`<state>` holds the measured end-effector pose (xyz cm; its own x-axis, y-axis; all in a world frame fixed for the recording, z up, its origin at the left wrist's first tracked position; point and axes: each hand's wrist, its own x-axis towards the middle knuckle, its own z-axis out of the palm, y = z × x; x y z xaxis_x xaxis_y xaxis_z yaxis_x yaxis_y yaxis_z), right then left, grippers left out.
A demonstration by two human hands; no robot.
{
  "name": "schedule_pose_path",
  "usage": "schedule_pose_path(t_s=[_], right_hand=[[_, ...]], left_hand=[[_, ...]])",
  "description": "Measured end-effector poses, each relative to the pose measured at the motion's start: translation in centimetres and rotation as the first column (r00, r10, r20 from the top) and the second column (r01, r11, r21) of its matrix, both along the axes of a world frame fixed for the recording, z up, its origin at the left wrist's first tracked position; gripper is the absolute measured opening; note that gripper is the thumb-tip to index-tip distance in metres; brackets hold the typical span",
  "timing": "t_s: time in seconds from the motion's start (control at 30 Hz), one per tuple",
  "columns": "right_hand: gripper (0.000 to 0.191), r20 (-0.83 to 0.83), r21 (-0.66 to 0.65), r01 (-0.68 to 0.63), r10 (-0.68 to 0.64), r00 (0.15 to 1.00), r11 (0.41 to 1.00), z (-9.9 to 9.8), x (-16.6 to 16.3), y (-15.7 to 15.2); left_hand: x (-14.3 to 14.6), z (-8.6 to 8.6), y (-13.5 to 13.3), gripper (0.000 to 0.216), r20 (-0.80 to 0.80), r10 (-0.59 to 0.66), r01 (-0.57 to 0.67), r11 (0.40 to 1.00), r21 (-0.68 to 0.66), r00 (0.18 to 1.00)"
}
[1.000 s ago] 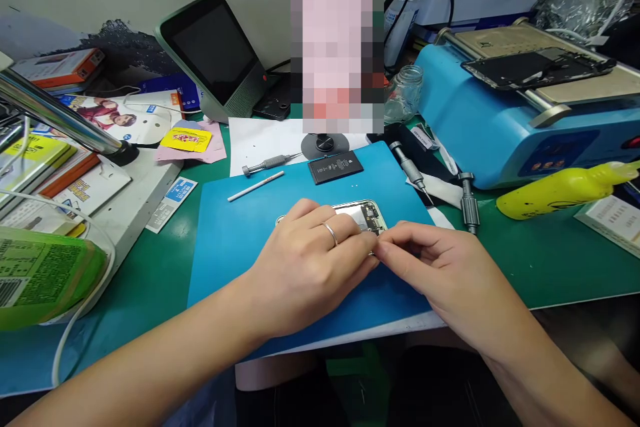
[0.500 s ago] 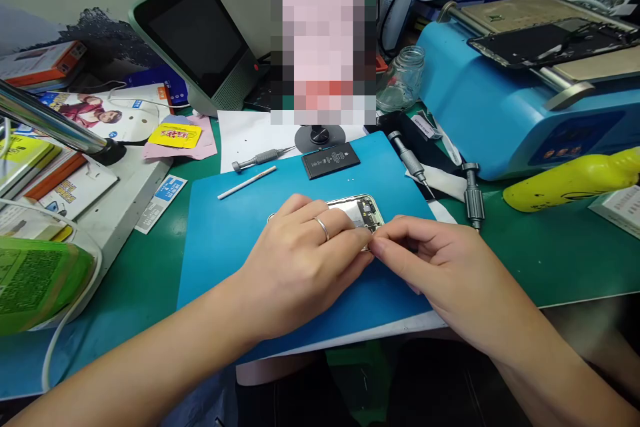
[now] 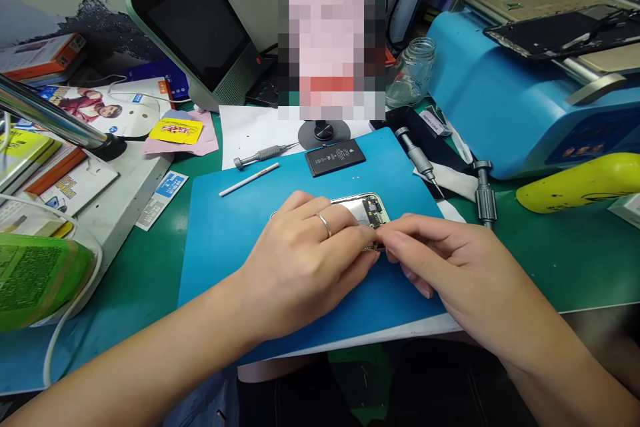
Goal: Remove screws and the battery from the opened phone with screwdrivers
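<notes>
An opened phone (image 3: 373, 205) with bare inner parts lies on a blue mat (image 3: 220, 233), mostly covered by my left hand (image 3: 303, 257). That hand wears a ring and is closed over the phone, its fingertips near the lower right corner. At the same corner my right hand (image 3: 450, 257) pinches with thumb and forefinger, touching the left fingertips. Whatever sits in the pinch is hidden. Behind the phone lies a black phone battery (image 3: 336, 159). A thin white stick (image 3: 249, 180) rests to the left of it.
Grey screwdrivers (image 3: 267, 153) lie at the back and right of the mat, one of them (image 3: 485, 193) upright-looking beside a yellow bottle (image 3: 585, 183). A blue machine (image 3: 480, 93) carries a phone screen (image 3: 560, 32). At left are a lamp post (image 3: 65, 117) and a smart display (image 3: 195, 27).
The view has shifted slightly. My right hand has moved a little to the right at the phone's corner, its lower fingers showing more. My left hand stays over the phone.
</notes>
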<state>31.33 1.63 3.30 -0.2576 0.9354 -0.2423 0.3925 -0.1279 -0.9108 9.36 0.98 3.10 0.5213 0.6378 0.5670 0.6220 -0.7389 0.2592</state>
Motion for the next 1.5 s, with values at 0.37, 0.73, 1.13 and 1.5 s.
schedule_pose_path(t_s=[0.37,0.73,1.13,1.5], right_hand=[[0.027,-0.034,0.181,0.040,-0.034,0.999,0.983,-0.2,0.8,-0.3],[0.011,0.199,0.588,-0.092,-0.033,0.979,0.803,-1.4,3.6,1.6],[0.012,0.398,0.702,-0.369,0.095,0.913,0.609,-1.9,3.5,0.8],[0.021,0.452,0.718,-0.427,0.098,0.886,0.549,-2.2,3.4,1.0]], left_hand=[[-0.1,-0.2,0.0,0.004,0.106,0.004,0.016,0.983,-0.183,0.994],[1.3,0.8,0.5,0.011,-0.030,0.057,-0.064,0.896,-0.439,0.998],[2.7,-0.2,0.9,0.012,-0.008,0.171,-0.152,0.848,-0.509,0.985],[2.5,0.2,0.9,0.015,-0.054,0.216,-0.200,0.743,-0.638,0.975]])
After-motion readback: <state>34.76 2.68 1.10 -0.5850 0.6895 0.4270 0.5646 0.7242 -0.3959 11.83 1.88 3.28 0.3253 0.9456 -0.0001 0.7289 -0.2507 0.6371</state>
